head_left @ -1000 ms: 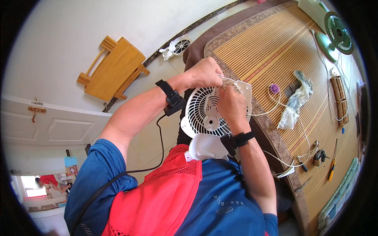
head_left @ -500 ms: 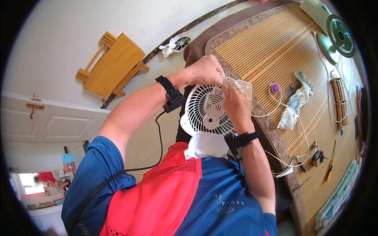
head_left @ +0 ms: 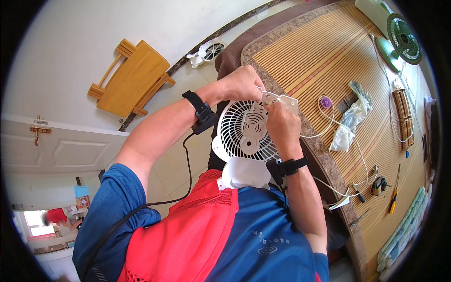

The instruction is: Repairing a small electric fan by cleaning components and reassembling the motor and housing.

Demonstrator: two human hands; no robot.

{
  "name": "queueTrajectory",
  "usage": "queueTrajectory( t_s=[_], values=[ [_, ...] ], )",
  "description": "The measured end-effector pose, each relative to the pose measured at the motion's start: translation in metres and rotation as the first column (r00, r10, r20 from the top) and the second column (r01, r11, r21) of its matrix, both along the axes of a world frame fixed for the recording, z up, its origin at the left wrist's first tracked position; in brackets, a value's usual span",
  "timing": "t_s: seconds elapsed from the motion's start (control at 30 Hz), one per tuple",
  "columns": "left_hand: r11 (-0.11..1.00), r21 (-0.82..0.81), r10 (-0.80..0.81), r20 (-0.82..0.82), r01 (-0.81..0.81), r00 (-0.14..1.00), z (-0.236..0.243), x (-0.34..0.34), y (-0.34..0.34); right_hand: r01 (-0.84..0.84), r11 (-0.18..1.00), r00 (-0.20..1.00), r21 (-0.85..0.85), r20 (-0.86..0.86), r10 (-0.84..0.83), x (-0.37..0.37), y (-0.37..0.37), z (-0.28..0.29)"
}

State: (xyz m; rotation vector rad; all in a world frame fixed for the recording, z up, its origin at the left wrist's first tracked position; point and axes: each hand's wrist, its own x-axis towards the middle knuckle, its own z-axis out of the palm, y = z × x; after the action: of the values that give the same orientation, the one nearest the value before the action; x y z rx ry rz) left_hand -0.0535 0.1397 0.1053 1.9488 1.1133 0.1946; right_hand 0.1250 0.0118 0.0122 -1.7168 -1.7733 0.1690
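The left hand [head_left: 244, 84] is clenching at the upper rim of a white fan housing [head_left: 253, 126], apparently grasping its edge; the fingertips are hidden. The housing is resting before the torso, its slotted face showing. The right hand [head_left: 284, 123] is curling its fingers over the housing's upper right part; whether it is grasping anything cannot be told. In this inspector's judgement, both hands are engaging in close work at the rim, and the next move calls for steady support from the left. Further right, a purple spool [head_left: 326, 102], plastic bag [head_left: 346, 131] and orange-handled screwdriver [head_left: 393, 204] are lying apart.
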Motion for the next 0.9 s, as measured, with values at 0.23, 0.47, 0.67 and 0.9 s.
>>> queueTrajectory(
  t_s=[0.23,0.47,0.67,0.9],
  values=[
    [1.000,0.022,0.004,-0.036,-0.003,0.999,0.003,0.002,-0.001,-0.018,0.999,0.998,0.032,0.059,0.016,0.001,0.008,-0.006],
    [1.000,0.014,0.003,-0.039,-0.003,0.999,-0.001,-0.001,-0.001,0.004,1.000,0.999,-0.018,0.037,-0.003,-0.007,0.008,-0.003],
    [1.000,0.004,0.011,-0.039,-0.011,0.999,-0.001,-0.002,-0.002,0.033,0.994,0.993,-0.102,0.117,-0.021,-0.010,0.006,0.020],
    [1.000,-0.004,-0.027,-0.067,0.027,0.997,0.003,0.000,0.000,0.040,0.971,0.998,-0.234,0.047,-0.029,-0.006,0.013,0.024]
  ],
)
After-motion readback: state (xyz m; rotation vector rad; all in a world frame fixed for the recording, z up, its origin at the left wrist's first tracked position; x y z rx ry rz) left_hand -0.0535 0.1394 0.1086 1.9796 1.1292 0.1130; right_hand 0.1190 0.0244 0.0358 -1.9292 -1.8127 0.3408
